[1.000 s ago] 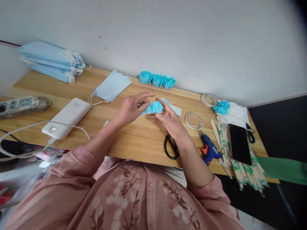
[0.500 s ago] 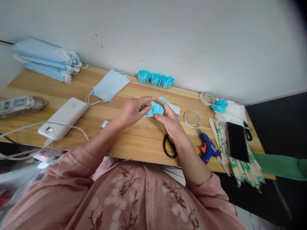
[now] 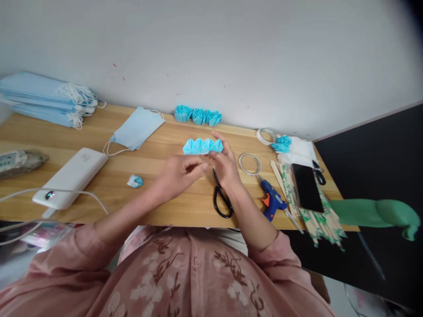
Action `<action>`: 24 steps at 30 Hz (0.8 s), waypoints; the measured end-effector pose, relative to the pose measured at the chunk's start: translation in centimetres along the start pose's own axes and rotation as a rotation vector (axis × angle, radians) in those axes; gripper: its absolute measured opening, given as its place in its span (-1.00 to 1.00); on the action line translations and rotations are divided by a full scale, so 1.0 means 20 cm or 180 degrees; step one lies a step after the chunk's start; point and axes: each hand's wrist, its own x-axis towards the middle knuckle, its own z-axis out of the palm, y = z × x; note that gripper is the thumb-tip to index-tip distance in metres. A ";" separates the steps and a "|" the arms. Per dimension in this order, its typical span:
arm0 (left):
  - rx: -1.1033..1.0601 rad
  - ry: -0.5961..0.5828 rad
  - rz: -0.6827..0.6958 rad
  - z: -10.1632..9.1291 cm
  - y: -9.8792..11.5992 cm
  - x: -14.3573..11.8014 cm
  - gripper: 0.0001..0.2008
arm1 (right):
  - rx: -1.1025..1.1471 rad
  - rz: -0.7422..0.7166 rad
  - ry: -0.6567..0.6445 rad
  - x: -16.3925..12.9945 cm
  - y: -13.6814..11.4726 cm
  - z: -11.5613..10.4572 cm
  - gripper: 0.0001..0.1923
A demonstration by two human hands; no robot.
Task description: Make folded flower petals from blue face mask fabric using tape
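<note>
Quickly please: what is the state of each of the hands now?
Left hand: fingers curled, holding nothing that shows.
Right hand: open, fingertips on the folded blue strip.

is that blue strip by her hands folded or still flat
Folded. The blue strip lies on the table as a row of small peaked pleats just beyond the right hand, unlike the flat face mask farther left.

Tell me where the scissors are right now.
In the head view the black-handled scissors lie on the wooden table near its front edge, right beside the right hand and left of the blue glue gun.
</note>
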 end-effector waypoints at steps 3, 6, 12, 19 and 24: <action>-0.0087 -0.0385 -0.0266 0.08 -0.02 -0.02 -0.80 | 0.0088 -0.0069 0.0073 0.00 -0.01 0.00 -0.47; -0.0806 0.0068 -0.0648 0.16 -0.08 0.00 -0.81 | 0.0249 -0.0104 0.0104 0.00 -0.01 0.00 -0.49; -0.2047 0.0833 -0.1071 0.26 -0.06 0.07 -0.82 | 0.0368 0.0017 0.0124 -0.02 -0.02 0.02 -0.46; -0.2193 0.1152 -0.0943 0.28 -0.06 0.09 -0.80 | 0.0269 -0.0077 0.0028 -0.02 -0.01 0.02 -0.44; -0.2128 0.1234 -0.0818 0.27 -0.08 0.10 -0.80 | 0.0187 -0.0112 -0.0017 -0.02 0.00 0.02 -0.44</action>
